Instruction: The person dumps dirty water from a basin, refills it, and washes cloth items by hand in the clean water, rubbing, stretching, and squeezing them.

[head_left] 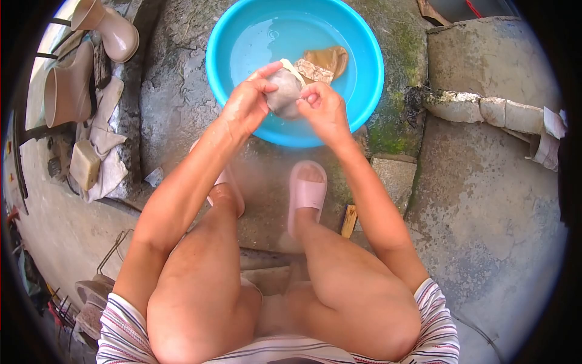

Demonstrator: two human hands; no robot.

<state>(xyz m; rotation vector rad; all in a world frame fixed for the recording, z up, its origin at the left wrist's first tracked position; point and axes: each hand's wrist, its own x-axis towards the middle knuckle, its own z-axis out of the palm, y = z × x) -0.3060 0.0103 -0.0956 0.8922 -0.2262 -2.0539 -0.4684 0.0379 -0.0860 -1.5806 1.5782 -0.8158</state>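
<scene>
Head view: over the basin (377, 73)'s near half, left hand (247, 102) and right hand (327, 110) each pinch a grey cloth (282, 92). Its long axis runs roughly near-to-far across the basin, pale edge (293, 70) facing far right.

**Concrete floor (479, 188) under a blue basin (376, 73)**

We see the basin standing on stained floor, green moss (388, 139) to its right. On our side of it rest two pink slippers (307, 195) and a wood scrap (348, 221).
</scene>
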